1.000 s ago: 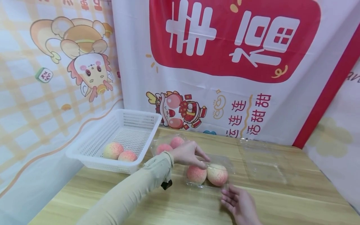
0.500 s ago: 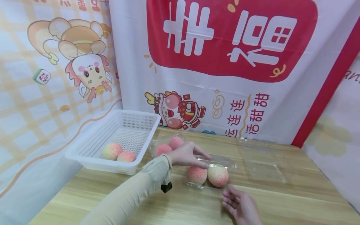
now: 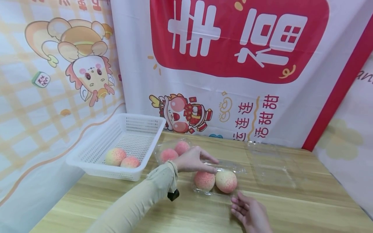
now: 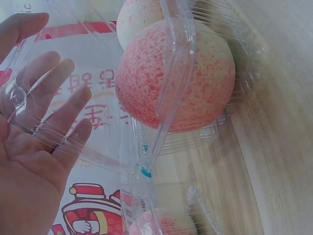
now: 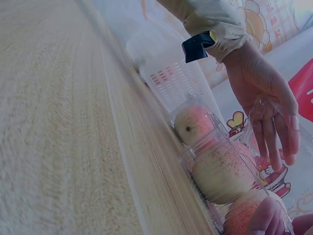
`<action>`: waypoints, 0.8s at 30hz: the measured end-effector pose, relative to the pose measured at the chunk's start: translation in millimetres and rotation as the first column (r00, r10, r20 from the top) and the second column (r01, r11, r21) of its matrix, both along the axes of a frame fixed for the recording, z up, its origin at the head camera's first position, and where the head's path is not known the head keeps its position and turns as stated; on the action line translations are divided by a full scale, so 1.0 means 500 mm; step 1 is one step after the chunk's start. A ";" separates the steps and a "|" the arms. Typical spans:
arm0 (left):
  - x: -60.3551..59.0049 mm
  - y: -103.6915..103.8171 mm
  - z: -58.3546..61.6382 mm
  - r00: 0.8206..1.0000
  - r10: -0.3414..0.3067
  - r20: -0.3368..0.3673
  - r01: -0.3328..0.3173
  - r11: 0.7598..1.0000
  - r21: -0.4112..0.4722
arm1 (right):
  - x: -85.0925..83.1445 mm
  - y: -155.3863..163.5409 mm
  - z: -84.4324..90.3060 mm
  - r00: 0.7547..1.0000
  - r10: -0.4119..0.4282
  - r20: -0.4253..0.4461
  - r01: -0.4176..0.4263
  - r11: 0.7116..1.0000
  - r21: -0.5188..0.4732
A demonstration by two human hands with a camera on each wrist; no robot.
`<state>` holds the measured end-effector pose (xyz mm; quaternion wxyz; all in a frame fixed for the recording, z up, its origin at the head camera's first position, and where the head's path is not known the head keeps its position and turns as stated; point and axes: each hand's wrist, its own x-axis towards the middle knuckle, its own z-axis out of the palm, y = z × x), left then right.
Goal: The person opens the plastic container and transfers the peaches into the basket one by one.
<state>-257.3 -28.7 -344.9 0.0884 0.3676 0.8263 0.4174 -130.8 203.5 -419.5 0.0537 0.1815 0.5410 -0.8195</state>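
Observation:
A clear plastic clamshell box [image 3: 208, 193] with its lid raised sits on the table, holding two artificial peaches, one pink [image 3: 204, 181] and one cream and pink [image 3: 226, 182]. My left hand [image 3: 190, 160] reaches over from the left at the lid. Its fingers lie relaxed against the clear plastic lid [image 4: 93, 152], thumb apart from them, and the left wrist view shows them through it. My right hand [image 3: 249, 208] is at the box's near right corner, fingers loosely bent, fingertips [image 5: 264, 215] right at the box's side.
A white perforated basket [image 3: 96, 171] with two peaches [image 3: 116, 157] stands at the left. Behind my left hand is another clear box with two pink peaches [image 3: 169, 155]. A clear plastic box [image 3: 271, 168] lies at the right. Printed cloths [image 3: 140, 81] hang around the wooden table [image 3: 204, 216].
The raised lid has shifted slightly since a second ago, and the view has drifted a little. Both hands keep nearly the same places at the box.

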 end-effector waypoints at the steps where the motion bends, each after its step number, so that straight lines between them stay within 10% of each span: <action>1: 0.000 0.000 0.000 1.000 0.001 -0.001 -0.001 1.000 0.002 | 0.000 0.000 0.000 1.000 -0.001 0.000 0.001 1.000 0.000; 24: 0.005 -0.001 -0.008 0.999 0.044 0.024 -0.044 0.999 0.025 | -0.002 -0.001 -0.004 1.000 0.002 -0.017 -0.002 1.000 -0.017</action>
